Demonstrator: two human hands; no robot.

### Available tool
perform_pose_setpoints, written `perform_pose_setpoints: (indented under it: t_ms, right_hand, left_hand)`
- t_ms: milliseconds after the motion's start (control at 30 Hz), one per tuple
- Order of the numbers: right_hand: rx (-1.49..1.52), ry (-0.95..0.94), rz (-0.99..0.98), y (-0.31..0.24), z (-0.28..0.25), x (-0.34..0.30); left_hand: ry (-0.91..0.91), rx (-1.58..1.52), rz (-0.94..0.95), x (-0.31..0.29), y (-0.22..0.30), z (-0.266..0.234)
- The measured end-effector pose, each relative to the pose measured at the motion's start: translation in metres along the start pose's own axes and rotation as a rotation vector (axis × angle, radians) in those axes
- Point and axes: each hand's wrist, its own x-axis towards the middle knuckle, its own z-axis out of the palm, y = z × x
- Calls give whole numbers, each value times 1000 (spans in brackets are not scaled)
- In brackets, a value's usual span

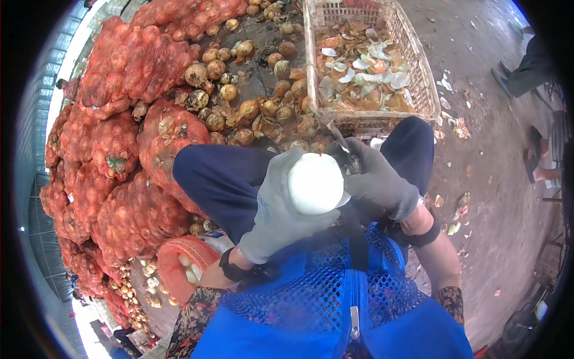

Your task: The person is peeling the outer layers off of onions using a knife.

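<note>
A peeled white onion (315,183) sits in my left hand (272,206), whose grey-gloved fingers wrap round its side and underneath. Close beside it, my right hand (382,179), in a grey glove too, is closed on a small knife (339,139). The blade points up and away from me, and the fingers hide most of the handle. The right thumb lies at the onion's right side. Both hands are above my lap, between my bent knees in dark blue trousers.
Ahead stands a pale plastic crate (418,66) with onion skins inside. Loose unpeeled onions (248,109) lie on the floor left of it. Red mesh sacks (119,143) are piled at the left. A red mesh bag (170,263) with peeled onions stands by my left forearm. Other people's feet show at right.
</note>
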Motion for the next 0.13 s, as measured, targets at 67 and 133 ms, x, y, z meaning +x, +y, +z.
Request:
perform_pose_setpoints:
  t_ms: [67,133]
  right_hand:
    - [-67,41,-112,-1,4,2]
    - [-442,95,40,-19,4,0]
  left_hand:
    - [-1,-109,-24,-1,-5,1]
    - [-3,-218,-46,0,-9,3]
